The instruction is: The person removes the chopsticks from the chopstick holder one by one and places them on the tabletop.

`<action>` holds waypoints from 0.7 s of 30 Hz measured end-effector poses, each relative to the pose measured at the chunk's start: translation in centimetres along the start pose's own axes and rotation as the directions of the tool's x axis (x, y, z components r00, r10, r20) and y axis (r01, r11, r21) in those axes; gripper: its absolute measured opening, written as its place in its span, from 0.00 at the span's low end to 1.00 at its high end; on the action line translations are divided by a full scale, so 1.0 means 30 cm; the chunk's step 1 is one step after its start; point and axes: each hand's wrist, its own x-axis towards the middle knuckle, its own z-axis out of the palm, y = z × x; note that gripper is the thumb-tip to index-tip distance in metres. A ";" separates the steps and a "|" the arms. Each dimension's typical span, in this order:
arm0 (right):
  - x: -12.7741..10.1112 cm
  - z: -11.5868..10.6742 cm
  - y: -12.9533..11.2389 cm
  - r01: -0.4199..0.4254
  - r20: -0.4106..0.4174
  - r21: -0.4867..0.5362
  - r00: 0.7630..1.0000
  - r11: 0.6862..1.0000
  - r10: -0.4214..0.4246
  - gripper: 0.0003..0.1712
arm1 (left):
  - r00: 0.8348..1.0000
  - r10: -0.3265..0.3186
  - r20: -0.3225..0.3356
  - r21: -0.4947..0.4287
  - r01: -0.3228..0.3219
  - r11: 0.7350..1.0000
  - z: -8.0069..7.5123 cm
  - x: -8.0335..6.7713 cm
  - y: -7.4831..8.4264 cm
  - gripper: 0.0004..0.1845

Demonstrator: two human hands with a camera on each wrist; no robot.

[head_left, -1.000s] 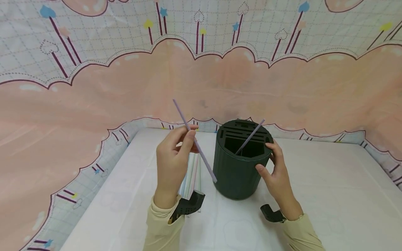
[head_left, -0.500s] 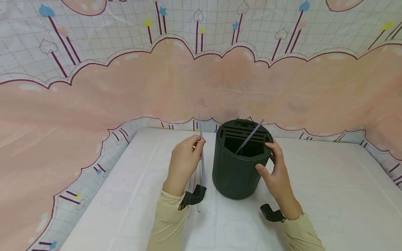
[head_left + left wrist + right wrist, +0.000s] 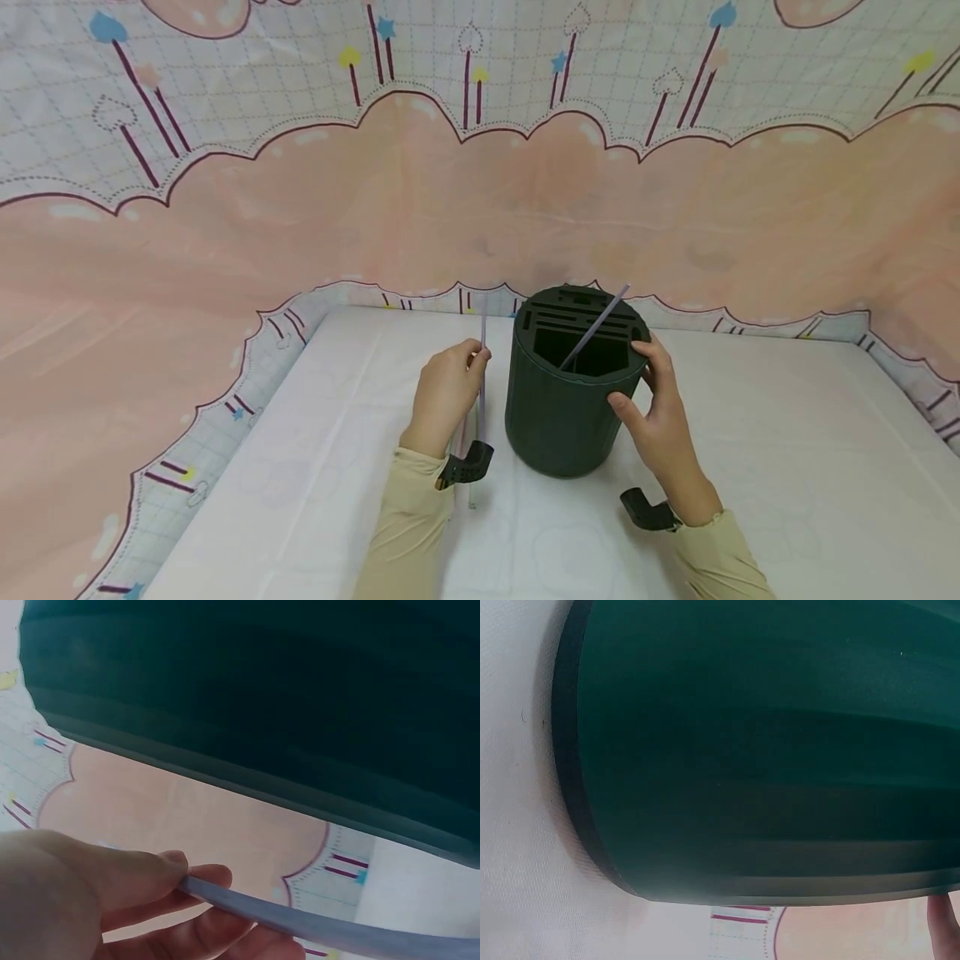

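A dark green utensil holder point(image 3: 562, 425) with a slotted top stands on the table. My right hand point(image 3: 663, 417) grips its right side, thumb on the front wall and fingers at the rim. One lavender straw point(image 3: 596, 325) leans out of the holder's large opening. To the left of the holder, my left hand point(image 3: 444, 392) pinches another lavender straw point(image 3: 482, 404) between thumb and fingers, upright in the head view. In the left wrist view, this straw point(image 3: 315, 924) runs past the fingers below the holder's wall point(image 3: 262, 697). The right wrist view is mostly the holder's ribbed side point(image 3: 765, 750).
Several thin pastel straws point(image 3: 463, 433) lie on the white table cover point(image 3: 300, 500), partly hidden by the left hand and its black wrist camera point(image 3: 468, 463). Behind the table hangs a pink and white printed cloth point(image 3: 480, 208).
My left hand has moved right and slightly down, turning its straw from a slant to upright beside the holder. The right hand and the holder have stayed in place.
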 end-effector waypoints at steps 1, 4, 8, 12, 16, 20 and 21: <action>0.000 0.000 -0.001 -0.002 0.000 0.001 1.000 1.000 0.002 0.33 | 1.000 -0.011 0.004 0.001 0.011 1.000 0.006 0.002 -0.005 0.10; 0.002 0.001 -0.002 -0.007 0.000 -0.001 1.000 1.000 0.007 0.34 | 0.999 -0.038 0.029 -0.005 0.038 0.999 0.027 0.007 -0.019 0.10; 0.002 0.002 -0.003 -0.007 0.001 -0.007 1.000 1.000 0.007 0.33 | 0.994 -0.071 0.086 -0.016 0.073 0.997 0.058 0.011 -0.038 0.10; 0.004 0.001 -0.002 0.001 -0.002 -0.010 1.000 1.000 -0.001 0.33 | 0.983 -0.113 0.142 0.015 0.112 0.994 0.090 0.016 -0.054 0.11; 0.006 0.001 0.002 0.011 -0.003 -0.005 1.000 1.000 -0.011 0.33 | 0.976 -0.135 0.172 0.074 0.124 0.989 0.119 0.015 -0.070 0.12; 0.007 0.001 0.004 0.012 0.000 -0.004 1.000 1.000 -0.012 0.33 | 0.970 -0.146 0.197 0.112 0.125 0.986 0.147 0.011 -0.091 0.12; 0.007 0.001 0.005 0.010 0.000 -0.005 1.000 1.000 -0.010 0.33 | 0.966 -0.152 0.207 0.118 0.130 0.985 0.154 0.010 -0.097 0.12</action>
